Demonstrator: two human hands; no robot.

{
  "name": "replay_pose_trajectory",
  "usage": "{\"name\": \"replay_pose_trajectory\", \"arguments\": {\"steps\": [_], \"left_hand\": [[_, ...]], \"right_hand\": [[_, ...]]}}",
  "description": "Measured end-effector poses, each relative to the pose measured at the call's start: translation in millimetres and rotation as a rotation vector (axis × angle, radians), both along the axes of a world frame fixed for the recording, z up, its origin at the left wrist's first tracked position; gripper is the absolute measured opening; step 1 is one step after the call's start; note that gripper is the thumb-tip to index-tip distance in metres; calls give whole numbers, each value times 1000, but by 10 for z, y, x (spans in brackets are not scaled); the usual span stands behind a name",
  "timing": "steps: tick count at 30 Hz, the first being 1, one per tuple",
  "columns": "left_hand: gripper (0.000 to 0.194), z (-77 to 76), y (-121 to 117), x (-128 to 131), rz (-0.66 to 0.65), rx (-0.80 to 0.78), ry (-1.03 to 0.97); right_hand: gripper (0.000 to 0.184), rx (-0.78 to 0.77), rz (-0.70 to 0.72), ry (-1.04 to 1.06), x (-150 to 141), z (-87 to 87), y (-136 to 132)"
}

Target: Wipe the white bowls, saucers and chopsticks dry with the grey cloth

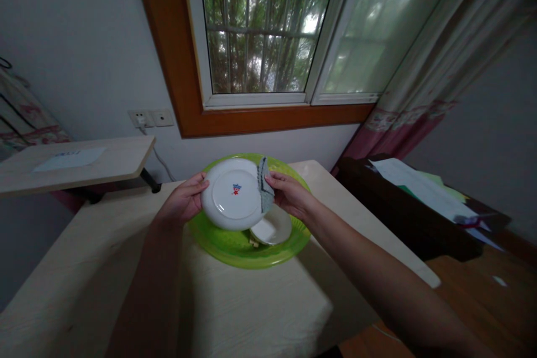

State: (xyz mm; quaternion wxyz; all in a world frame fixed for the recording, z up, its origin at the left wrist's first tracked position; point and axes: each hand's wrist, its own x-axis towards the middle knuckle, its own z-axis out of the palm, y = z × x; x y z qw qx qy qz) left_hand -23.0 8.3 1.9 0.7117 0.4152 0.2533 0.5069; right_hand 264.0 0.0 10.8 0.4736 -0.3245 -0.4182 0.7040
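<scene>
A white plate (pixel 235 193) is held up with its underside facing me, a small red and blue mark at its centre. My left hand (pixel 184 198) grips its left rim, fingers closed. At the opposite rim my right hand (pixel 289 193) pinches a grey-green cloth (pixel 265 196) that is folded over the plate's edge. Below is a green basin (pixel 251 260) on the table. Inside the basin lies a second white dish (pixel 274 227), partly hidden by the held plate, with a small yellowish thing beside it that I cannot make out.
The pale wooden table (pixel 243 307) stands under a barred window (pixel 268 28). On the left is a raised shelf (pixel 117 165) with a paper label. Papers (pixel 423 184) lie on dark furniture to the right, near a curtain (pixel 403 106). A wall socket (pixel 142 118) has a plug and cable.
</scene>
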Motion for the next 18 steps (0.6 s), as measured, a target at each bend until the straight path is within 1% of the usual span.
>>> {"name": "replay_pose_trajectory", "arguments": {"steps": [2,4,7,9,13,18], "left_hand": [[25,15,-6,33,43,2,42],[38,48,-28,76,68,24,102],[59,110,-69,138,98,109,184],[67,139,-82,167,139,163,232],[66,149,-67,191,192,204,329],[67,146,-39,190,254,160,250]], "right_hand": [[28,12,-13,13,3,2,2],[29,26,-25,25,-5,16,-9],[32,30,-17,27,-36,54,-43],[34,32,3,15,-65,81,-65],[36,55,42,-1,-123,120,-88],[39,66,27,-2,-172,164,-87]]}}
